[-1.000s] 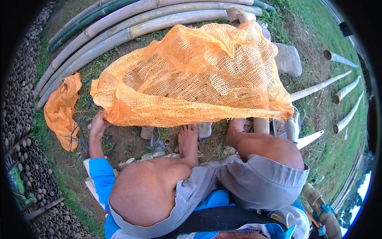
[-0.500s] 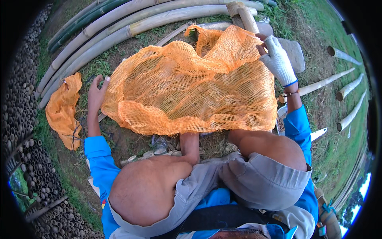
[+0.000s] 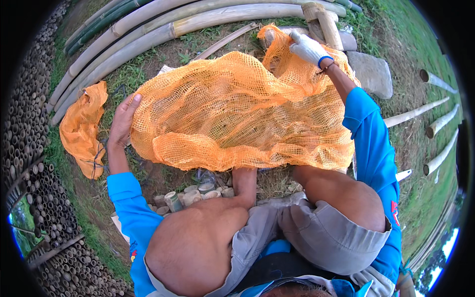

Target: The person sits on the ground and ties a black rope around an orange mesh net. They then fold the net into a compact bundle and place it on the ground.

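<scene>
Out past the person's knees, pale and green bamboo poles (image 3: 222,18) curve along the far side. Nearer, the orange mesh sack (image 3: 242,114) spreads across the shins, long axis left to right. The smaller crumpled orange sack (image 3: 83,129) lies apart at left. The bare left hand (image 3: 122,121) meets the big sack's left end, thumb against its edge; the gloved right hand (image 3: 308,48) is at its far right corner. Both hands' grip I can't tell; the feet are hidden under the mesh.
</scene>
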Tool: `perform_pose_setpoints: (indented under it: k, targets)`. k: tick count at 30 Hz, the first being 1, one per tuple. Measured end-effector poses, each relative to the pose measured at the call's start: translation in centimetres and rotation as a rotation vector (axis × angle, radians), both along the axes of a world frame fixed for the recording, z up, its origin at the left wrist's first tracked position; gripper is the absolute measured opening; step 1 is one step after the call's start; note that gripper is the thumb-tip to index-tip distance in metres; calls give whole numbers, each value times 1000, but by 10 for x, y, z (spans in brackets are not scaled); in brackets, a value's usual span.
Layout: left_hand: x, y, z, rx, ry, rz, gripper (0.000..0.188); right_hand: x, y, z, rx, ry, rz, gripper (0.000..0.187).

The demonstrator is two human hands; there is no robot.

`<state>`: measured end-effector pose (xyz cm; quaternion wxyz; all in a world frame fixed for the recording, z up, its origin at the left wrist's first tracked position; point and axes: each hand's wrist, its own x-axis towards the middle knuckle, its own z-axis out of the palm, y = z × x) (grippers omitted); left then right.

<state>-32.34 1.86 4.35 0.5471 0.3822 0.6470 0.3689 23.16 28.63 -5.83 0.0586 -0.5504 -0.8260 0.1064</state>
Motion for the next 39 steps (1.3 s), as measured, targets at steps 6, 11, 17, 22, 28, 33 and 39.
perform_pose_setpoints:
  k: [6, 11, 17, 22, 28, 33, 39]
  targets:
    - [-89, 42, -29, 287, 266, 425, 47, 92, 104, 157, -353, 1310, -404, 15]
    - [-118, 88, -46, 316, 315, 395, 37, 70, 76, 253, -258, 1594, -279, 33]
    - [-18, 120, -49, 331, 679, 95, 57, 80, 71, 204, 142, 819, -389, 44]
    - [-10, 91, -78, 199, 959, -235, 77, 121, 23, 111, -30, 656, -445, 82]
    - [-15, 83, -82, 27, 1043, -143, 48, 156, -96, 55, -166, 241, -434, 75]
    - [-19, 86, -87, 216, 1039, 18, 38, 243, -132, 7, 55, 608, -597, 20]
    - [5, 53, -67, 384, 1201, -99, 37, 272, -155, -16, -43, 704, -749, 18]
